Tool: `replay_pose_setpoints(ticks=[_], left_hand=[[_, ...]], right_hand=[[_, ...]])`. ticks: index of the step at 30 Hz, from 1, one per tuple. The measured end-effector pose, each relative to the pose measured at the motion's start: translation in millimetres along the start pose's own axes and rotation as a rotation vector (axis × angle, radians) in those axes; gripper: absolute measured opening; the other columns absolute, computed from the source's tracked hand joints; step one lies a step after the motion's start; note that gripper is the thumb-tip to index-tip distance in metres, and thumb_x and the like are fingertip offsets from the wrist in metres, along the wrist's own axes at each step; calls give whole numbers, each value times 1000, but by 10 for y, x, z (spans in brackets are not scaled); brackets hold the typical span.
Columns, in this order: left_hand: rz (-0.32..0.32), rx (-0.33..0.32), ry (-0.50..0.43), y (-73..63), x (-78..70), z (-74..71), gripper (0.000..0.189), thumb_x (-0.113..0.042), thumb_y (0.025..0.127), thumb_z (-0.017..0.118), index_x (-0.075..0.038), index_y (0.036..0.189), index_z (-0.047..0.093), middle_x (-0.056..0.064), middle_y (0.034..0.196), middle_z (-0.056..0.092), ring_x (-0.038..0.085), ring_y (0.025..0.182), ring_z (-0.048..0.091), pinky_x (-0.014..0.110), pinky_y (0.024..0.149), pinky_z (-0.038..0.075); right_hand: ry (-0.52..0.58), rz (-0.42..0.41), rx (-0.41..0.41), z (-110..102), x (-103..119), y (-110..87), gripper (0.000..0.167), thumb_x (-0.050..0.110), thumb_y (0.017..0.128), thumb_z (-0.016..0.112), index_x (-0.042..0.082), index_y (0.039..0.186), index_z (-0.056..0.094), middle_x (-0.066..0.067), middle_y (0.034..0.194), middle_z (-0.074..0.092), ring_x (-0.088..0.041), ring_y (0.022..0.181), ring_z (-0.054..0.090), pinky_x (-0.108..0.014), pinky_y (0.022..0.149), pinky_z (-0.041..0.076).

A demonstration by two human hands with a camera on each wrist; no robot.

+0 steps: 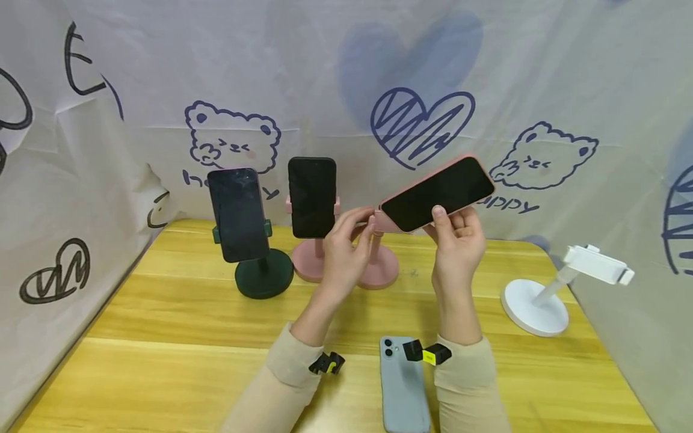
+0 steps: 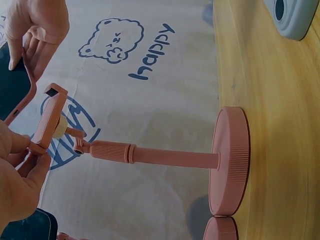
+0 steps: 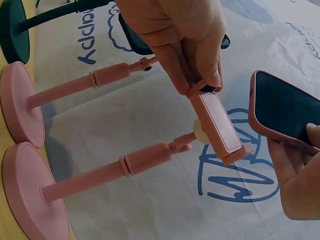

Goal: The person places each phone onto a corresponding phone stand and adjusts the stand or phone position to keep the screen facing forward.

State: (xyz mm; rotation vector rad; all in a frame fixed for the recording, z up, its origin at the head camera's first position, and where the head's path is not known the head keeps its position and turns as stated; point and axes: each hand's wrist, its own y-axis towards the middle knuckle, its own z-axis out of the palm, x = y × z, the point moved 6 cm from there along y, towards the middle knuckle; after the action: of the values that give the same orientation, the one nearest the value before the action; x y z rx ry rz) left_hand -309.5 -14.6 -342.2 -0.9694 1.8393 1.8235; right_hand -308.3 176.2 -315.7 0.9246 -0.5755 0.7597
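My right hand grips a pink-cased phone, thumb on its dark screen and fingers behind it. The phone tilts up to the right. My left hand pinches one end of the clamp on a pink phone stand. In the right wrist view, the clamp holds no phone, and the pink-cased phone is apart from it. The stand's round base rests on the table, right beside another pink stand that carries a black phone.
On the left, a dark green stand carries a dark-screened phone. A white stand with nothing in its clamp is at the right. Between my forearms, a light blue phone lies back up on the wooden table. A patterned cloth hangs behind.
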Motion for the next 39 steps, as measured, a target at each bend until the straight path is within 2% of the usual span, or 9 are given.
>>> replay_pose_setpoints(ticks=[7, 11, 21, 26, 30, 34, 39], left_hand=[[3, -6, 4, -4, 2, -10, 25, -4, 101, 66, 5, 124, 69, 19, 125, 66, 28, 113, 69, 38, 100, 58], [0, 0, 1, -15, 10, 1, 25, -3, 101, 66, 4, 124, 70, 18, 125, 66, 27, 113, 70, 36, 100, 57], [11, -16, -8, -2, 9, -6, 25, -3, 101, 67, 5, 124, 69, 20, 122, 67, 28, 112, 70, 32, 99, 58], [-12, -23, -7, 16, 14, -12, 23, -1, 100, 67, 7, 121, 68, 21, 119, 66, 29, 111, 70, 32, 98, 58], [-29, -23, -9, 22, 17, -10, 23, 0, 99, 68, 8, 121, 67, 22, 119, 66, 30, 110, 71, 34, 98, 58], [-61, -17, -18, 14, 32, -9, 26, -2, 99, 69, 7, 124, 65, 21, 120, 64, 29, 112, 70, 33, 99, 58], [-81, -24, -27, 3, 44, -16, 28, -2, 98, 70, 6, 125, 63, 22, 120, 62, 30, 113, 69, 37, 99, 58]], right_hand=[[36, 1, -22, 15, -104, 65, 17, -3, 95, 72, -1, 113, 70, -11, 101, 75, -19, 90, 72, -34, 88, 63], [19, 8, -29, 4, -160, 79, 16, -1, 96, 72, 1, 112, 70, -10, 101, 75, -19, 90, 72, -34, 89, 62], [-30, 43, 14, 55, -251, 87, 21, 2, 97, 72, 5, 118, 67, -10, 109, 74, -20, 98, 72, -35, 94, 61], [-137, 94, 80, 76, -256, 167, 26, 8, 98, 72, 4, 123, 65, -9, 113, 74, -19, 98, 72, -34, 95, 60], [-202, 145, 134, 84, -270, 267, 26, 9, 99, 72, 5, 123, 65, -7, 112, 74, -17, 96, 73, -30, 88, 62], [-215, 179, 187, 94, -280, 338, 25, 7, 98, 72, 6, 122, 64, -5, 110, 74, -15, 91, 73, -27, 82, 63], [-194, 189, 259, 98, -294, 370, 31, 2, 98, 71, 3, 128, 63, -6, 114, 73, -15, 93, 75, -28, 83, 63]])
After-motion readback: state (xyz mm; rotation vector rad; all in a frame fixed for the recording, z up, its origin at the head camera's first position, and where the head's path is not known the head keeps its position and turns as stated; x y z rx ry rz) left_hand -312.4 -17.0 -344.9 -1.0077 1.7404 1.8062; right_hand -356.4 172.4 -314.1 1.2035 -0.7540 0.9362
